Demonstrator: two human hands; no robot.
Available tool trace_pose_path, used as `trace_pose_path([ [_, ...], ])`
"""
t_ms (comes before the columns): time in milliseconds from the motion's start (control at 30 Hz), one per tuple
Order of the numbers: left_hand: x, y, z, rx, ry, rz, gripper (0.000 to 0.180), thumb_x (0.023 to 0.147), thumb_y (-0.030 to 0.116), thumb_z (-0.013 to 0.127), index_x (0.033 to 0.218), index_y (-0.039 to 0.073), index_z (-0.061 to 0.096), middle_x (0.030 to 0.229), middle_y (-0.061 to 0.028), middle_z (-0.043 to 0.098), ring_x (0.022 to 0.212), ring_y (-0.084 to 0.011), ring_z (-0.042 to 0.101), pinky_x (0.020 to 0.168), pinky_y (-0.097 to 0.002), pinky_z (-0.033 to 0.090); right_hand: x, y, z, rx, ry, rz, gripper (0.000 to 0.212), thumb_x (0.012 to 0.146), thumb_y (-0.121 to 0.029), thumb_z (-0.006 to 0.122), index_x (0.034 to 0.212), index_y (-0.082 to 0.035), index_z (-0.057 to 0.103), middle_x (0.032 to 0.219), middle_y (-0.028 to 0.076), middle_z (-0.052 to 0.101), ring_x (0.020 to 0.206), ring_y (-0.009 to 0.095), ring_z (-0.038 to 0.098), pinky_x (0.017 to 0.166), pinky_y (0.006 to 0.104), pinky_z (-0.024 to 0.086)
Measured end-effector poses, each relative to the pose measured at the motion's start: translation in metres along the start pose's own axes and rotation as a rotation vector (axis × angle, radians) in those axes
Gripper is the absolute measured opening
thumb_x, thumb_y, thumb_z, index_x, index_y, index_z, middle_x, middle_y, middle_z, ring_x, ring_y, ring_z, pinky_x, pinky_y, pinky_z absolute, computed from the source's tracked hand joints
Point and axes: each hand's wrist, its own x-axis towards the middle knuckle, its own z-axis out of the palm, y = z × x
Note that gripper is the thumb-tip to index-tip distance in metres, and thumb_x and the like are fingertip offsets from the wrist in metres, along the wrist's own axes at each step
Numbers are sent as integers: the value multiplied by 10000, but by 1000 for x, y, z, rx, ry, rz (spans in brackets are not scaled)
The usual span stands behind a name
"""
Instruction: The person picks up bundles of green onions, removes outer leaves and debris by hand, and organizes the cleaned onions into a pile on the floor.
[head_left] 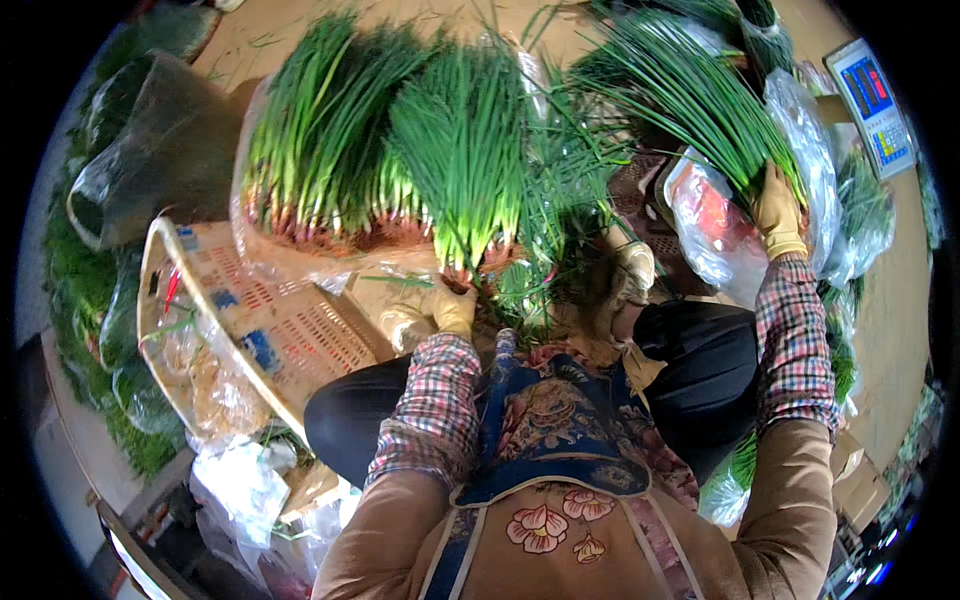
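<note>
My left hand [455,310], in a pale yellow glove, is closed at the reddish root ends of a bunch of scallions [460,150] whose green tops point away from me. Off to the right, my gloved right hand [780,215] grips the lower end of another scallion bunch [690,100], its long leaves fanning out to the far left. Beside the left bunch stands a thick pile of scallions [320,130] with soil on the roots, on a clear plastic sheet [240,190]. Loose scallion stalks [555,200] lie tangled between my two hands.
A cream plastic basket [165,330] with a perforated side lies tipped at my left. Further left is a large clear bag [150,150]. A digital scale [872,110] sits at the far right, near a plastic bag with red inside [710,215]. My shoes [633,272] rest close in front.
</note>
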Motion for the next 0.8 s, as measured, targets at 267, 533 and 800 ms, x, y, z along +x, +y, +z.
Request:
trace_pose_path([
  [267,42,-19,36,148,215,-86,960,566,169,800,1309,-17,223,1289,-259,350,1176,-373,368,992,-373,314,-37,-87,-98,581,427,-566,391,795,-75,563,1171,-5,481,1164,187,520,1069,326,508,906,363,412],
  [533,-5,96,-27,-516,-540,-473,746,707,365,716,1263,12,367,1193,-170,501,1109,-258,487,895,-376,432,-56,-122,-76,708,72,-637,418,797,-168,557,1179,-11,487,1111,205,543,1023,345,515,887,373,410],
  [800,-83,109,-46,-1115,-746,-106,485,801,107,612,1210,-27,390,1076,-137,543,964,-257,570,858,-387,490,-124,-240,-77,1386,-185,-653,439,786,-160,609,1198,-61,497,927,155,617,760,213,620,693,304,510],
])
